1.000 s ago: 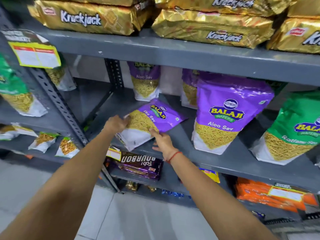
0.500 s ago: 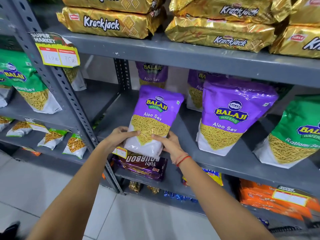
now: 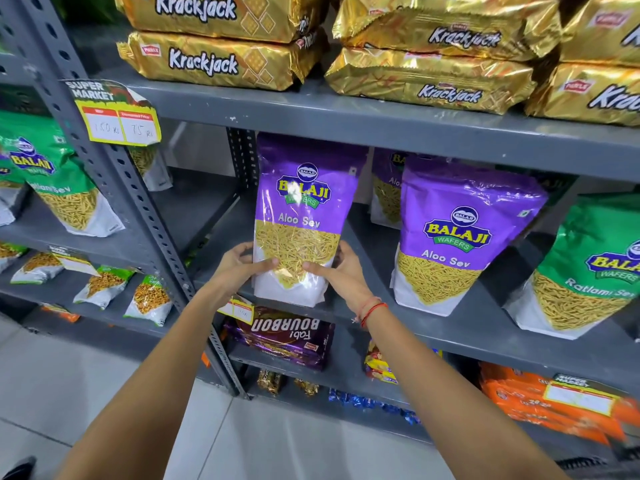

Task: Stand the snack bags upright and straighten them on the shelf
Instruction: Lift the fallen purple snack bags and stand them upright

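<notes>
- Purple Aloo Sev bag (image 3: 304, 216) is held upright at the centre of the frame, its white base resting on the front edge of the grey shelf (image 3: 433, 327), face turned outward.
- It is clamped low down from both sides: the left hand (image 3: 239, 265) is pressed against its left edge, the right hand (image 3: 343, 271) against its right edge, with thumbs laid across the clear window.
- To its right, a second purple bag (image 3: 460, 237) is seen standing, leaning a little, and a green Ratlami Sev bag (image 3: 588, 268) at the right edge is tilted.
- More purple bags (image 3: 386, 192) are partly hidden behind; their posture cannot be told.
- One bag is judged stood up but not yet released or squared; the leaning neighbours appear left to be straightened.
- Gold Krackjack packs (image 3: 214, 60) are stacked on the shelf above.
</notes>
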The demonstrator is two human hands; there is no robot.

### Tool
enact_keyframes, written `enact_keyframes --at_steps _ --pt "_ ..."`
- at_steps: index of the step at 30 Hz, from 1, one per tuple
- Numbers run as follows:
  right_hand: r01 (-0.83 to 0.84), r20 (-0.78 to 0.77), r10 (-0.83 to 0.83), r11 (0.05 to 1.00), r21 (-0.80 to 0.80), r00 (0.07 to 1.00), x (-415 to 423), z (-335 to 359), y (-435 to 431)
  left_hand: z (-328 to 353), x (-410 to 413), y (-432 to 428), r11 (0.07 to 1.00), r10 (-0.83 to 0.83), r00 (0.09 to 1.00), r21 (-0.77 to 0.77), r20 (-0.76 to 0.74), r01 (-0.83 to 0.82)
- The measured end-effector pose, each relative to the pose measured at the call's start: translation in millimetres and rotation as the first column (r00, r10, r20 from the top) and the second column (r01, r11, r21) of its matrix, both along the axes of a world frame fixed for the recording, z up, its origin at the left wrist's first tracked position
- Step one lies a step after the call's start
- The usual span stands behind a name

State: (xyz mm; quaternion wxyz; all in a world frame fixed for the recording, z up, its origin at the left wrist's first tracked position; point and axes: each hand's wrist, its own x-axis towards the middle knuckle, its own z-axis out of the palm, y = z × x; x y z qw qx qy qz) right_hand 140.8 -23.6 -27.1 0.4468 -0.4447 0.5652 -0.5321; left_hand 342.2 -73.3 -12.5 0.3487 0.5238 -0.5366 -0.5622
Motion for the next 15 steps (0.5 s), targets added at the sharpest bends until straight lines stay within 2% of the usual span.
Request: enact_keyframes --at_steps 5,8,15 --pt "0.045 -0.235 -0.075 0.991 -0.128 0.969 13 12 -20 2 4 -21 0.995 0.018 1.000 -0.096 0.004 -0.018" --pt "0.053 -0.306 -0.098 0.987 -0.151 0.947 27 7 -34 -6 10 -36 0.988 0.053 0.999 -0.147 -0.014 -0.054" --pt "0.043 -0.314 -0.037 0.999 0.013 0.949 32 -49 -37 -42 24 -35 0.990 0.083 0.995 -0.121 0.048 -0.077"
